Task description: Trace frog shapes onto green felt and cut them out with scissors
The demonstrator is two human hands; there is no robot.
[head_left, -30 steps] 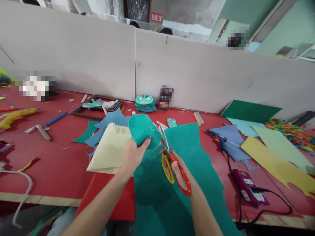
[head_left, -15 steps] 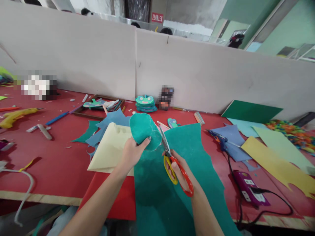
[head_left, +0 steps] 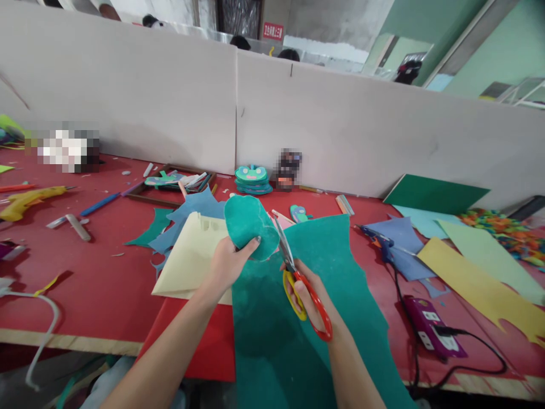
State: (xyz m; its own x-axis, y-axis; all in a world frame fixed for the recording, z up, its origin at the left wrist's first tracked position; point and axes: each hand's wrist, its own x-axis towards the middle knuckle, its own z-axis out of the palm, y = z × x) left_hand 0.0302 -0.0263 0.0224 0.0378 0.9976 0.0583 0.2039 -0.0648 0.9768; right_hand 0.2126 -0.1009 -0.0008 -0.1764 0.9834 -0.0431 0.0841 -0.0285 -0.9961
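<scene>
My left hand (head_left: 227,266) pinches a rounded teal felt piece (head_left: 249,226) and lifts it above the table. My right hand (head_left: 313,295) grips scissors (head_left: 298,278) with one red and one yellow handle loop; the blades point up at the right edge of the felt piece. Below both hands lies a large teal felt sheet (head_left: 323,295) that runs off the table's near edge. A pale yellow sheet (head_left: 191,258) lies under my left hand, and a red sheet (head_left: 204,341) sits beneath it.
On the red table (head_left: 85,284): blue felt scraps (head_left: 187,213), a stack of finished frog-face pieces (head_left: 252,179), a yellow glue gun (head_left: 25,201), a blue glue gun (head_left: 381,241) with cord, a purple power strip (head_left: 432,326), and coloured sheets (head_left: 477,272) at right. A beige partition (head_left: 170,102) stands behind.
Almost nothing differs; the view shifted slightly and the felt piece and scissors stay together in the same pose.
</scene>
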